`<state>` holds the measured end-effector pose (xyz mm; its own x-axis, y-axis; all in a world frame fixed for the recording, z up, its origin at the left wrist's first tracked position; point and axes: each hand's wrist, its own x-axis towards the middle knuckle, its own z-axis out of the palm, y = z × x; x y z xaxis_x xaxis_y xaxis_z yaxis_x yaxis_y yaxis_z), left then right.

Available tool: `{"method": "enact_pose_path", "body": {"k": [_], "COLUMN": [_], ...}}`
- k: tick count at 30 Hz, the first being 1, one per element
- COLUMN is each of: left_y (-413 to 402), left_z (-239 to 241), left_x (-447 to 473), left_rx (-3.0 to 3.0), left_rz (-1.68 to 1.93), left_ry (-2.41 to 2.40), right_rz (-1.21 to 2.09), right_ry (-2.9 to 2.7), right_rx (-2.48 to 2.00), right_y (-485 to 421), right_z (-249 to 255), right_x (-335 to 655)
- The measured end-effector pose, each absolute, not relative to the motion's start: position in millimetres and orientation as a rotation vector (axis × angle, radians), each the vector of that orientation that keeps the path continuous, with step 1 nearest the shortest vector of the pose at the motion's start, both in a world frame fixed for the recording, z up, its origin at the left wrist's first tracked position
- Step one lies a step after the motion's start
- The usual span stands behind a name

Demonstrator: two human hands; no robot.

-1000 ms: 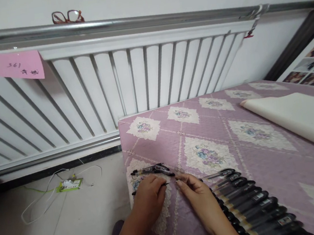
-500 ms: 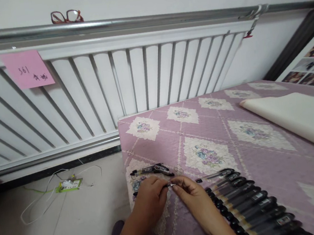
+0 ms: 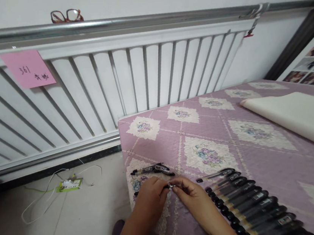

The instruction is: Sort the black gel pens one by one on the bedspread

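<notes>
My left hand (image 3: 151, 200) is closed around a black pen (image 3: 136, 193) whose end pokes out to the left of the fist. My right hand (image 3: 192, 197) pinches a small dark pen part (image 3: 171, 186) at the tip of that pen, fingertips of both hands meeting. Just beyond my hands a couple of loose black pens (image 3: 152, 169) lie on the purple flowered bedcover (image 3: 213, 133). To the right of my right hand a long row of black pens (image 3: 250, 205) lies side by side on the cover.
A white radiator (image 3: 108, 93) with a pink note (image 3: 27, 68) stands behind the bed; red glasses (image 3: 66, 16) rest on the pipe above. A cream paper roll (image 3: 297, 115) lies at the right. A green plug board with white cable (image 3: 68, 185) lies on the floor.
My right hand moved left to meet my left hand and now pinches the part at the pen's tip. The left hand stayed put on the pen.
</notes>
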<state>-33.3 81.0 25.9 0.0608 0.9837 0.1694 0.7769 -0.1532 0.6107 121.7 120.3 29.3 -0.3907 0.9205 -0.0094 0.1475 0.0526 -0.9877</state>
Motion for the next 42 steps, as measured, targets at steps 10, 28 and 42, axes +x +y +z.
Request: {"method": "enact_pose_path", "body": {"k": [10,28,42], "left_y": [79.9,78.8,75.9], "left_z": [28.4,24.6,22.5], "left_x": [-33.0,-31.3,-28.9], "left_rx": [2.023,2.057,1.983], "left_rz": [0.708,0.778,0.811], "left_ry": [1.793,1.727,1.746], "right_rz": [1.344,0.983,1.322], "right_ry": [-1.718,-2.023,-1.76], "right_rx": [-1.076,-1.116,-1.078], "right_y": [122.8,118.9,119.6], "right_z": [23.7,33.5,33.5], "right_x": [123.5,123.1,121.3]}}
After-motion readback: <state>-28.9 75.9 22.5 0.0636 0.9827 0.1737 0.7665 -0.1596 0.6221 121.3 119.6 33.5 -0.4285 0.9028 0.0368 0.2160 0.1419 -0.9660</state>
